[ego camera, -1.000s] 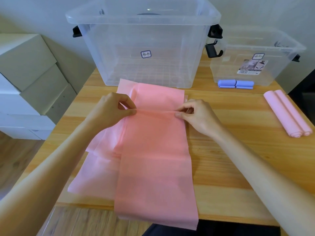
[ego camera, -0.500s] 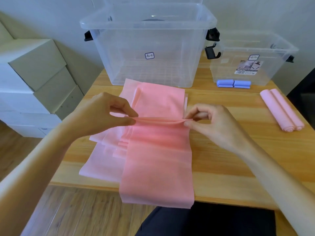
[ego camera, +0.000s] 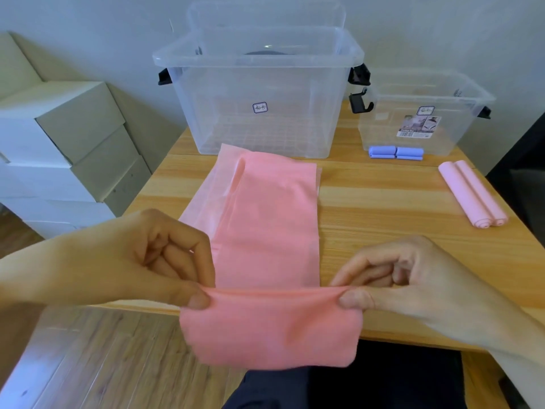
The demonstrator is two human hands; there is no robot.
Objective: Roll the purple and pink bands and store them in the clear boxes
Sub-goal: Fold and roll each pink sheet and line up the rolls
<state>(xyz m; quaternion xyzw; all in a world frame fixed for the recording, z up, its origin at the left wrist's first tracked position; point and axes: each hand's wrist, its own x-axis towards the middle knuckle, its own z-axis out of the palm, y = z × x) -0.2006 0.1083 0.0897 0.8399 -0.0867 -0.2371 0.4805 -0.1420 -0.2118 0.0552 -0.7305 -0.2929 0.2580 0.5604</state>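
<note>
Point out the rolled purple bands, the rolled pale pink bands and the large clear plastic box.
Rolled purple bands (ego camera: 396, 152): head view, middle of the pair.
Rolled pale pink bands (ego camera: 472, 193): head view, mid-length between the rolls.
Large clear plastic box (ego camera: 259, 84): head view, front wall.

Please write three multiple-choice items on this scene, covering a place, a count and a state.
1. Where do the purple rolls lie?
A. inside the large box
B. on the table before the small clear box
C. on the floor

2. How many rolled pink bands lie at the table's right?
A. two
B. four
C. none

3. How is the pink band held?
A. lying untouched
B. one hand only
C. pinched by left hand and right hand

Key: B, they sit outside its front wall; A, two side by side; C, both hands' fingers grip its edge.
</note>
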